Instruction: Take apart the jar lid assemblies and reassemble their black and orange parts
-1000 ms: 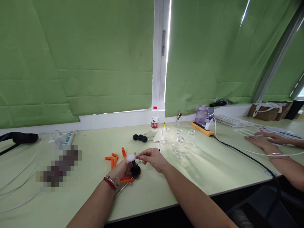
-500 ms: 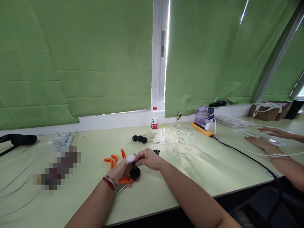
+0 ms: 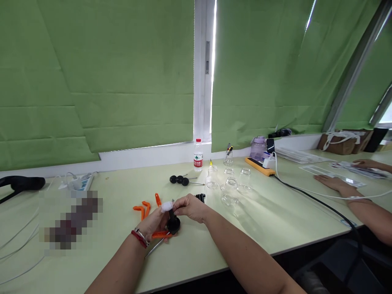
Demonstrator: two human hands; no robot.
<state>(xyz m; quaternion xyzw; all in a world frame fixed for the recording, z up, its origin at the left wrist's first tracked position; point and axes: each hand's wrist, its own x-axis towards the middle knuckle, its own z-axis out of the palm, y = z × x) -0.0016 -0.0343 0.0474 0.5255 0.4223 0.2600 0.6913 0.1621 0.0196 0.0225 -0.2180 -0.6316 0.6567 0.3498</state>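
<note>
Near six o'clock I have the left hand [image 3: 154,224] clamped on the black fitting [image 3: 173,225], the right hand [image 3: 192,207] at its upper end, grip too hidden to tell. I judge this piece unfinished; black-ended rods [image 3: 179,179] at twelve, orange pieces [image 3: 148,209] at ten lie loose on the counter [image 3: 92,261].

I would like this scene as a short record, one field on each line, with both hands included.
Left hand: holds a black part
Right hand: at the upper end of the black part; its grip is hidden
Beside left hand: orange pieces
Beyond the hands: three black knobs with metal rods
Near window: upright bottle, red cap
To the right: glass jars, orange power strip
Far right: another person's hand
</note>
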